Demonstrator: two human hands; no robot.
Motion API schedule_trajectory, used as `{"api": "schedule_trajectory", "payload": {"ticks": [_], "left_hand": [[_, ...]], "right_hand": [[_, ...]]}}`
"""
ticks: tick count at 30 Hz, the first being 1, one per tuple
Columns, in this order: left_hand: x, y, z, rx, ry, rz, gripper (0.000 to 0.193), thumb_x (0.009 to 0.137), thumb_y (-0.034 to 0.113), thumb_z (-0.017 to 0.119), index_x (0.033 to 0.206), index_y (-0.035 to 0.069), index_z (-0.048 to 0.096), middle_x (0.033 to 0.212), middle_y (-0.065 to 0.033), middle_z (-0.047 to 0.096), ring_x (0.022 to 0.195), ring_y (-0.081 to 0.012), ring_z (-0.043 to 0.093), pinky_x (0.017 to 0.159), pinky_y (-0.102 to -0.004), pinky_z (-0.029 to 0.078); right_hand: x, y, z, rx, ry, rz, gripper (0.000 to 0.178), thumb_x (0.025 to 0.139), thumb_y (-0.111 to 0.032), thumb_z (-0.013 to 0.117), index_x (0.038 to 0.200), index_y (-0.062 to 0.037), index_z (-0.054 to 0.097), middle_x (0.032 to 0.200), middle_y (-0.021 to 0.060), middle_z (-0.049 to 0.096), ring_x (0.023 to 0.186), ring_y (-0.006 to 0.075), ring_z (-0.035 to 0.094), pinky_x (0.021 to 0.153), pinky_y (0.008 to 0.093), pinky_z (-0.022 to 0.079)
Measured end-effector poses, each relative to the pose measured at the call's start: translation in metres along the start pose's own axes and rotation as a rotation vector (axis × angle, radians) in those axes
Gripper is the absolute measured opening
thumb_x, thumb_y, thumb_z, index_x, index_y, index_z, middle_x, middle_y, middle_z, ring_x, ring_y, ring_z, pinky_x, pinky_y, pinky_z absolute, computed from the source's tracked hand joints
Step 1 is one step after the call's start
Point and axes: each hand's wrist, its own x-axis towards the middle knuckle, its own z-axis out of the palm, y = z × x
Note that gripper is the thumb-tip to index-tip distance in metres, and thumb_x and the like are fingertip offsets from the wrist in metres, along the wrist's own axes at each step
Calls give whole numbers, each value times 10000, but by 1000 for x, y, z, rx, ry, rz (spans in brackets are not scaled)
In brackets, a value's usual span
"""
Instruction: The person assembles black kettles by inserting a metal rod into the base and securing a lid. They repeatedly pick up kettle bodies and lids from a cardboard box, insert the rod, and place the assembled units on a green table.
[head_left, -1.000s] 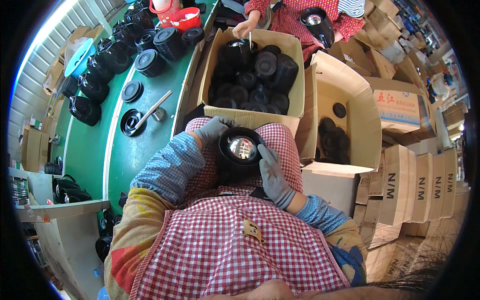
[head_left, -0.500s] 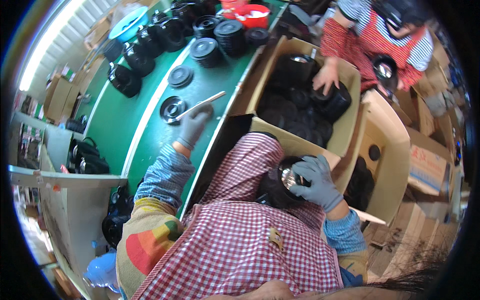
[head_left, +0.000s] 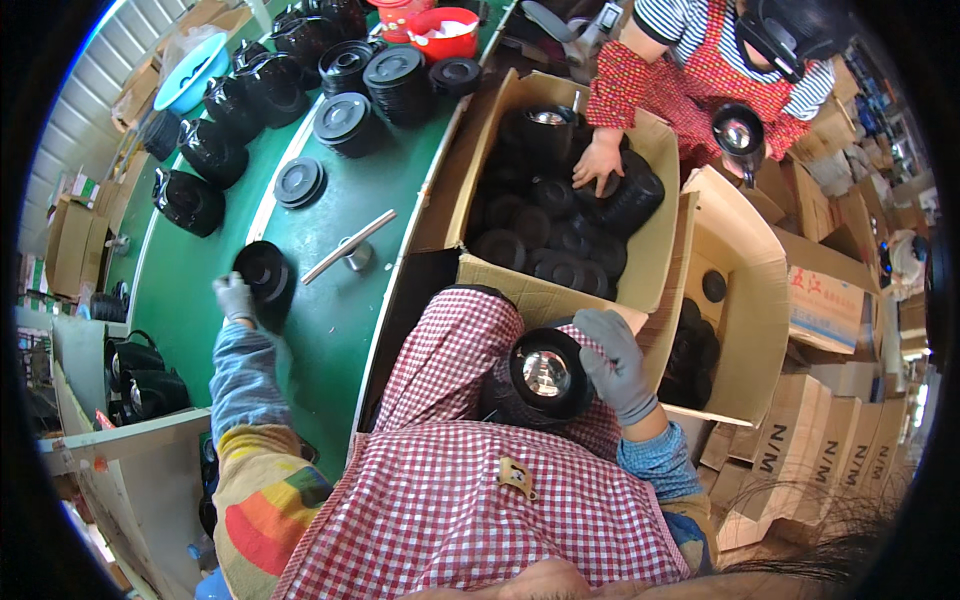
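Observation:
A black jug (head_left: 515, 392) with a shiny metal interior stands in my lap, its mouth facing up. My right hand (head_left: 618, 368), in a grey glove, is closed against the right side of its rim with the fingers bent. Out to the left, over the green bench, my gloved left hand (head_left: 236, 298) grips the left edge of a black round lid (head_left: 266, 270), which is tilted up. To the right of that lid, a pale stick (head_left: 349, 246) lies across a small metal piece (head_left: 357, 258) on the bench.
Stacked black lids (head_left: 345, 122) and several black jugs (head_left: 215, 152) line the far bench (head_left: 330, 330). A carton (head_left: 470, 268) of black parts stands ahead right, where a co-worker's hand (head_left: 600, 165) reaches in. Another carton (head_left: 745, 350) holds black discs. A red bucket (head_left: 445, 45) sits far back.
My left hand has left the stick, moved left and taken hold of the black lid. The stick now lies on the bench. My right hand has shifted from over the jug's mouth to its rim.

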Motion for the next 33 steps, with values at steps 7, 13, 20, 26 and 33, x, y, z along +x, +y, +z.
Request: {"api": "schedule_trajectory", "payload": {"ticks": [7, 13, 20, 26, 33], "left_hand": [[-168, 256, -20, -608, -812, 398, 536, 880, -11, 618, 1406, 4, 516, 1331, -129, 612, 1200, -245, 599, 1075, -371, 463], [-371, 356, 32, -649, -1162, 1235, 513, 854, -66, 652, 1344, 27, 530, 1158, -154, 627, 1077, -324, 629, 928, -387, 511], [-407, 324, 65, -763, -1693, 949, 417, 1104, 307, 381, 1296, -15, 564, 1285, -185, 557, 1272, -320, 515, 1106, -407, 389], [-418, 302, 71, -800, -1762, 929, 437, 1092, 271, 385, 1117, -32, 699, 1168, -191, 663, 1107, -322, 653, 1011, -396, 495], [-421, 295, 78, -872, -1664, 1052, 375, 1047, 198, 439, 1034, -40, 728, 1137, -203, 682, 1070, -344, 667, 985, -418, 504]], "right_hand": [[33, -10, -13, 203, 103, 62, 528, 1028, -382, 565, 1354, 33, 581, 1362, 193, 612, 1287, 308, 565, 1095, 403, 431], [29, -30, -6, 837, -18, 191, 655, 1068, -511, 430, 1393, 47, 538, 1321, 163, 633, 1248, 241, 593, 1099, 366, 442], [-42, 5, 1, 876, 25, 244, 582, 995, -474, 608, 1258, 43, 657, 1276, 165, 663, 1220, 247, 608, 1102, 398, 429], [-46, 1, 1, 537, 15, -1, 487, 960, -476, 644, 1046, -12, 765, 1176, 157, 708, 1246, 321, 596, 1185, 474, 324], [-43, 8, 6, 513, 5, -81, 216, 893, -240, 694, 880, -44, 784, 1079, 122, 733, 1237, 295, 595, 1219, 494, 259]]}}
